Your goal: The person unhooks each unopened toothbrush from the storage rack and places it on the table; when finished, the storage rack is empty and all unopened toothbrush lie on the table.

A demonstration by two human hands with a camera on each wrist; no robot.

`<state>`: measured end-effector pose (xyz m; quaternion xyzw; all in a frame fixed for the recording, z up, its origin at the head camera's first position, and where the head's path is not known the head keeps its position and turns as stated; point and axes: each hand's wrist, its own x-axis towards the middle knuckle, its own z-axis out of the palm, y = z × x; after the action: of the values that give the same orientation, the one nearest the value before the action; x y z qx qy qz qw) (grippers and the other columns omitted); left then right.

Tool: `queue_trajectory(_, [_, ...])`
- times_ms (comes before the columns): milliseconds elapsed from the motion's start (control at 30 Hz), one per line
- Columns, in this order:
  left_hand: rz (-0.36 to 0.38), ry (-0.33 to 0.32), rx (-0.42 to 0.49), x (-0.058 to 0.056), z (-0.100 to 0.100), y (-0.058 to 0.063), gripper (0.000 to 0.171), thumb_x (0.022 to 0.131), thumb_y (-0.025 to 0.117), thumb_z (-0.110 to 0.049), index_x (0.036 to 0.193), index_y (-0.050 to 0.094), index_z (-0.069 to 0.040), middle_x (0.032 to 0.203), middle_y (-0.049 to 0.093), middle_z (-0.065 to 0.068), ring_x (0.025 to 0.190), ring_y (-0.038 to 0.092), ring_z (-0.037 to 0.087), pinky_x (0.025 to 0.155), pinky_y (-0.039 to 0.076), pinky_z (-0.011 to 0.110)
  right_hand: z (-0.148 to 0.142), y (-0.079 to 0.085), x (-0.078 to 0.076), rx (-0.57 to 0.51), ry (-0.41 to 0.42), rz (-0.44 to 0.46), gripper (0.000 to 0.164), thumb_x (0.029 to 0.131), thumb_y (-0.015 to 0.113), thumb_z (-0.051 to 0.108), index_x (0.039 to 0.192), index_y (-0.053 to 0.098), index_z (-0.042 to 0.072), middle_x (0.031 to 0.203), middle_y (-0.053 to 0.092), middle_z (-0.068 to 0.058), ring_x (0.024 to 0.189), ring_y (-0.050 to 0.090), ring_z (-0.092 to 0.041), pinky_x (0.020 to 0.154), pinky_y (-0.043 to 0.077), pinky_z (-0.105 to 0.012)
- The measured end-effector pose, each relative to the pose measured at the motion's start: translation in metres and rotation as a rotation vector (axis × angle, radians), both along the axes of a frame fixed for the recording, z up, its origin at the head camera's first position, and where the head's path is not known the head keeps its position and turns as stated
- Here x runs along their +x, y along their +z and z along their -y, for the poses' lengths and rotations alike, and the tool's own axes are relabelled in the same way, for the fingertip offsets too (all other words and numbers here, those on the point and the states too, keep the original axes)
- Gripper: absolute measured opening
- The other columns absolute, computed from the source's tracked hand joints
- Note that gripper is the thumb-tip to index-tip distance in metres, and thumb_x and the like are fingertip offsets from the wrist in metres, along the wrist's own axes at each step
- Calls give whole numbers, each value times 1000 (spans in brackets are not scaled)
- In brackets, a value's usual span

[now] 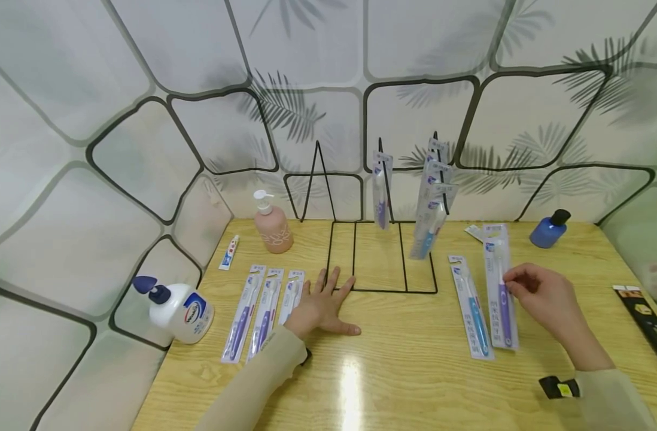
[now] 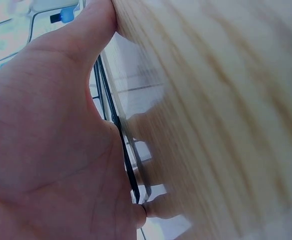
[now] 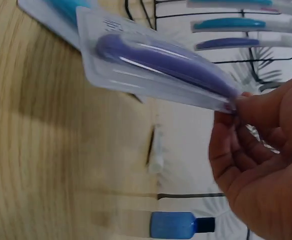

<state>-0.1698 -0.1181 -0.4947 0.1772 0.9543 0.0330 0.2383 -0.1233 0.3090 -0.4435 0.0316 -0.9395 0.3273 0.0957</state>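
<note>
Between thumb and fingers, my right hand (image 1: 546,296) pinches a packaged purple toothbrush (image 1: 503,299) by its right edge. In the right wrist view that purple toothbrush (image 3: 161,62) is raised over the wooden table. Just left of it lies a packaged blue toothbrush (image 1: 473,311). My left hand (image 1: 320,305) rests on the table with fingers spread, fingertips at the front of a black wire rack (image 1: 382,291). Packaged toothbrushes (image 1: 433,209) hang in a row on the rack's right hook, and a single one (image 1: 381,191) hangs on its middle hook. The left hook (image 1: 319,173) carries nothing.
Several packaged toothbrushes (image 1: 244,314) lie left of my left hand, one partly hidden by it. A pink pump bottle (image 1: 274,227), a white pump bottle (image 1: 183,314) and a small toothpaste tube (image 1: 229,252) stand or lie farther left. Right: a blue bottle (image 1: 548,230) and a black packet (image 1: 646,317).
</note>
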Motion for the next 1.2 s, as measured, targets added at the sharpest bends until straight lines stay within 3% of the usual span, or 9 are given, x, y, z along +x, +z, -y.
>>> queue_trajectory(200, [26, 6, 8, -3, 0, -2, 119, 73, 61, -88, 161, -8, -46, 172, -18, 0, 159, -12, 33, 124, 4, 66, -11, -16, -19, 4, 83, 306, 12, 95, 62, 4, 103, 69, -2, 92, 69, -12, 75, 56, -10, 60, 48, -23])
queue_trajectory(400, [14, 2, 22, -6, 1, -8, 120, 72, 61, -89, 160, -9, -46, 171, -20, 0, 159, -14, 33, 124, 3, 67, -11, -23, -30, 5, 113, 454, 13, 96, 60, 4, 103, 67, -5, 90, 65, -11, 80, 56, -19, 63, 46, -25])
queue_trajectory(567, [6, -5, 14, -7, 1, -10, 120, 72, 60, -89, 160, -10, -47, 171, -21, 0, 159, -14, 34, 124, 3, 67, -9, -27, -34, 43, 119, 479, 11, 96, 61, 3, 100, 67, -5, 88, 64, -10, 80, 55, -21, 65, 46, -28])
queue_trajectory(833, [5, -2, 10, -10, 3, -19, 122, 71, 60, -90, 159, -12, -46, 169, -24, 0, 158, -18, 35, 123, 2, 68, -3, -23, -34, 199, 90, 421, 13, 92, 69, 12, 89, 66, -1, 82, 66, -12, 74, 57, -22, 64, 44, -32])
queue_trajectory(1067, [-16, -15, 1, -10, 5, -26, 121, 71, 56, -93, 158, -14, -47, 169, -26, -2, 158, -17, 35, 122, 3, 69, 5, -20, -28, 224, 65, 453, 20, 96, 65, 18, 98, 66, -2, 88, 67, -14, 76, 56, -22, 67, 48, -35])
queue_trajectory(1200, [-21, -16, 5, -9, 5, -25, 121, 71, 55, -93, 159, -14, -47, 169, -25, -1, 158, -16, 35, 122, 4, 70, 20, -16, -21, 203, 100, 335, 20, 96, 66, 18, 105, 67, -1, 95, 71, -16, 80, 63, -25, 67, 53, -40])
